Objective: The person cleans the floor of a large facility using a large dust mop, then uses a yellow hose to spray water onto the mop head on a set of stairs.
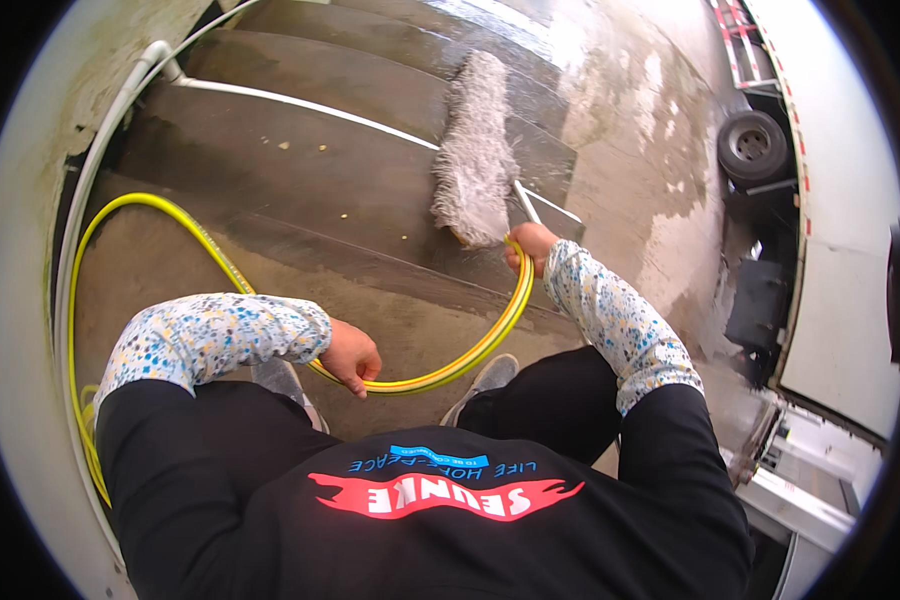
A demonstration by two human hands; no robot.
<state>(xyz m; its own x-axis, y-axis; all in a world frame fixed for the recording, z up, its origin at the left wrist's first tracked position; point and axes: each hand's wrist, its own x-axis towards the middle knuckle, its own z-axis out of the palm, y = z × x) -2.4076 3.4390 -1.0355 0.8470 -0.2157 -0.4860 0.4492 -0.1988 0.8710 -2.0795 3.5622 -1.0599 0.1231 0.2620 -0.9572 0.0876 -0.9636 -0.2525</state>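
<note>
A yellow garden hose (461, 365) with an orange stripe curves across in front of me. My left hand (351, 356) is closed around it near the middle of the view. Farther out on the right, my right hand (531, 247) grips the hose near its end, with the fingers partly hidden. Just beyond that hand lies a wet, shaggy mop head or duster (474, 150) on dark steps, a short white rod (526, 201) beside it. Behind my left forearm the hose loops up along the wall side.
Wet dark steps (300, 150) bear small yellowish bits. A white pipe (307, 109) crosses them, and another runs along the left wall (22, 247). At the right stand a truck's wheel (752, 147) and its white body (840, 315).
</note>
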